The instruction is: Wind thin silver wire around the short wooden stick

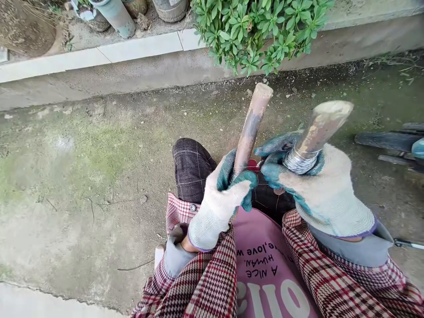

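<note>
My left hand (221, 196), in a white and teal work glove, is closed around a wooden stick (251, 128) that points up and away from me. Wire is wound on this stick just where my fingers wrap it. My right hand (314, 185), gloved alike, grips a second, thicker wooden stick (318, 128) with a coil of silvery wire (300, 161) wound round it. A thin strand seems to run between the two sticks. Both sticks are tilted, apart from each other, above my lap. Their lower ends are mostly hidden by the gloves.
Ahead runs a low concrete ledge (142, 48) with white tiles, several pots (114, 15) and a leafy green bush (255, 31). Dark wooden legs (380, 140) of some object stand at the right. Mossy concrete ground (99, 168) spreads on the left.
</note>
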A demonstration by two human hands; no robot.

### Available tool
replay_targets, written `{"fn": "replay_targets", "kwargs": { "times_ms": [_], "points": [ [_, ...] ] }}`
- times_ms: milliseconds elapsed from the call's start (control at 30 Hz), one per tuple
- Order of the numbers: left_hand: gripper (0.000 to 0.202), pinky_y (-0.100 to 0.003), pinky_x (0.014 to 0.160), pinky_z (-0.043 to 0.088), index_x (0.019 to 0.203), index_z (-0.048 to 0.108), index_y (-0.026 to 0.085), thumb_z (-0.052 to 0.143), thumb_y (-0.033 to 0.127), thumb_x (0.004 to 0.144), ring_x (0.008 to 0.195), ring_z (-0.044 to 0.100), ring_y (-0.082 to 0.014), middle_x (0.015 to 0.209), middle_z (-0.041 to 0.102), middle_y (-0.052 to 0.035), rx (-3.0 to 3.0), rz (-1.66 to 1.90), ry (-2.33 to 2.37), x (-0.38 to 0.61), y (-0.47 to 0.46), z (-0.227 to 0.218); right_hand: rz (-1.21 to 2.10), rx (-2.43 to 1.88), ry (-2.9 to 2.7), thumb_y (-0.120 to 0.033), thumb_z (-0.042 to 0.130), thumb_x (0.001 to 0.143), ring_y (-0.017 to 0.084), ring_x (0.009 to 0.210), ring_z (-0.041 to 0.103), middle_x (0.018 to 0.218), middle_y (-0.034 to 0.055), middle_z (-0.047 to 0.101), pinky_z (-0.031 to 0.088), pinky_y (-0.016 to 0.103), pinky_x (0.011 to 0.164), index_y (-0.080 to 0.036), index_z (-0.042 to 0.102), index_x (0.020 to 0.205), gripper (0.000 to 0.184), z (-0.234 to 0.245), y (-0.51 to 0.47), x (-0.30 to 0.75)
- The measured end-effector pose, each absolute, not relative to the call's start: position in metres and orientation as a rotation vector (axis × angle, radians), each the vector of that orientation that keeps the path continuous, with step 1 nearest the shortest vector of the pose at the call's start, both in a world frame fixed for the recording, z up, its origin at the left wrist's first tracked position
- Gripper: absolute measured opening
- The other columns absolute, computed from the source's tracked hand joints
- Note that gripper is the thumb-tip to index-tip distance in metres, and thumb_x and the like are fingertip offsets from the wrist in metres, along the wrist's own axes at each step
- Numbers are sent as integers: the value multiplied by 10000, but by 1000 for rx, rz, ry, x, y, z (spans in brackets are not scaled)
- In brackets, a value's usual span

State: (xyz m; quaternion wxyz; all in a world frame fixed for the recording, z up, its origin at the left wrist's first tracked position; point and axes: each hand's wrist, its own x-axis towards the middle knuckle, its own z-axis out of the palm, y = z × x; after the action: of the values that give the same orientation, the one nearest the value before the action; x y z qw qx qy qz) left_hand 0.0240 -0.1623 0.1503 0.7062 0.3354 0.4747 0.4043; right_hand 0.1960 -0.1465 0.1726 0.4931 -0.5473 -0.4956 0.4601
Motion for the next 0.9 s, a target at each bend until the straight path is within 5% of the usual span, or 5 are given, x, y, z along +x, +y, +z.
{"fn": "replay_targets", "kwargs": {
  "times_ms": [133, 267, 433, 733, 900],
  "points": [
    [486, -257, 540, 551, 1334, 661, 236, 780, 324, 871, 574, 631, -125, 795, 693, 35, 844, 885, 1124, 25, -163, 149, 1022, -1461, -1447, -253, 973, 697, 226, 748, 729, 828, -30, 752, 643, 418, 744, -278, 746, 875, 290, 171, -144, 202],
    [560, -355, 859, 666, 1401, 651, 236, 785, 269, 859, 978, 769, -223, 1052, 789, -36, 1018, 901, 1239, 28, -162, 150, 1132, -1448, -1356, -270, 957, 721, 238, 757, 721, 777, -25, 711, 641, 419, 713, -272, 716, 837, 267, 170, -142, 204],
    [709, -383, 1043, 637, 1515, 585, 231, 803, 253, 841, 1197, 756, -260, 1328, 776, -67, 1235, 858, 1316, 27, -163, 151, 1216, -1384, -1025, -315, 972, 710, 151, 502, 565, 700, -45, 678, 505, 320, 441, -267, 706, 835, 298, 167, -140, 201],
    [499, -365, 1009, 637, 1373, 659, 272, 771, 261, 888, 1145, 766, -241, 1262, 784, -45, 1476, 760, 1575, 27, -162, 146, 1084, -1370, -970, -403, 923, 745, 164, 455, 499, 612, -55, 575, 468, 354, 422, -296, 671, 829, 287, 175, -131, 198],
    [268, -247, 612, 579, 1070, 675, 223, 719, 459, 951, 659, 650, -123, 895, 750, -5, 1017, 753, 1182, 23, -157, 152, 733, -1385, -968, -319, 927, 750, 196, 584, 602, 743, -23, 672, 555, 416, 552, -300, 674, 783, 255, 180, -127, 187]
  ]
}}
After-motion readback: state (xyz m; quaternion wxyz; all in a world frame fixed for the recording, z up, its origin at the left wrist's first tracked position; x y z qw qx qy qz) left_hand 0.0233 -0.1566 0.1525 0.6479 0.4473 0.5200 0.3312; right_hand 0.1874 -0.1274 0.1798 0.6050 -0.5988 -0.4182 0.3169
